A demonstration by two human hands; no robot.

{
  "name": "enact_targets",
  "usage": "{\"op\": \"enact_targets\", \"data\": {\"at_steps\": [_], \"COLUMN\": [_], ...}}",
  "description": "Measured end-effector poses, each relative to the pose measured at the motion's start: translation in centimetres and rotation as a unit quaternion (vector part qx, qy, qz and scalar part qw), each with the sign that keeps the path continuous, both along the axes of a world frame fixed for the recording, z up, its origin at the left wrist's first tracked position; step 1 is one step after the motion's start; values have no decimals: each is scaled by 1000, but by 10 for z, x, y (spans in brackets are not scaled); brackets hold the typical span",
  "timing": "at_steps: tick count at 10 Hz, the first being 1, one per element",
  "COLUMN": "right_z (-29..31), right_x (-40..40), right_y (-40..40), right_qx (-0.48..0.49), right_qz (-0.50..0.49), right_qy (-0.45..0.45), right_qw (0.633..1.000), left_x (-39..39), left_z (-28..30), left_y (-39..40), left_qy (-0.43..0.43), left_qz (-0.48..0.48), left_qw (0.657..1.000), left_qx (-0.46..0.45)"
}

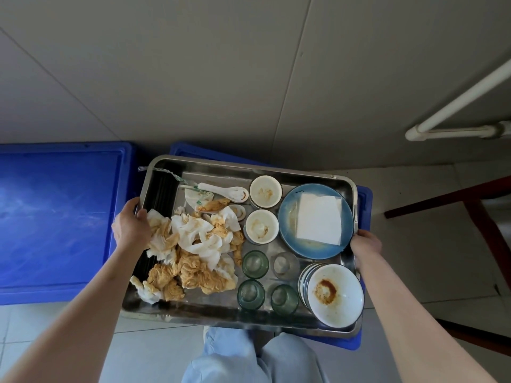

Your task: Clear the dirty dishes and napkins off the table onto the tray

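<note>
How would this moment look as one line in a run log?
phase: carrying loaded tray | left hand: grips tray left rim | right hand: grips right rim | load: stained napkins, bowls, glasses, blue plate

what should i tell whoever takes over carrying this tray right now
Left hand: grips the tray's left rim, next to the stained napkins.
Right hand: grips the right rim beside the blue plate.
Metal tray: held up over blue crates.
On it: pile of dirty napkins on the left, white spoon, two small white cups, blue plate with a clean folded napkin, four glasses, stack of bowls at the near right corner.
Done: dishes and napkins are loaded.
Left: the table is not in view, so check that nothing remains; keep the tray level.
</note>
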State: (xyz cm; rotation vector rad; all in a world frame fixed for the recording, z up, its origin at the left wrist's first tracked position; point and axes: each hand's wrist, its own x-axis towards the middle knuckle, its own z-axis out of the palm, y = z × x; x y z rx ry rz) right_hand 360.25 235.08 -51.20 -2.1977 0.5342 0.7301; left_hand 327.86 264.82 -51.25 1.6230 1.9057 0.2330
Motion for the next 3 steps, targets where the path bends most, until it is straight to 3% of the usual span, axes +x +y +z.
{"op": "enact_targets", "data": {"at_steps": [3], "right_z": [31], "right_x": [0], "right_y": [15], "right_qx": [-45], "right_qz": [63], "right_qy": [41], "right_qw": [996], "left_x": [3], "left_z": [33], "left_y": [-11], "left_qy": [9], "left_qz": [-17], "left_qw": [1000], "left_qx": [-15]}}
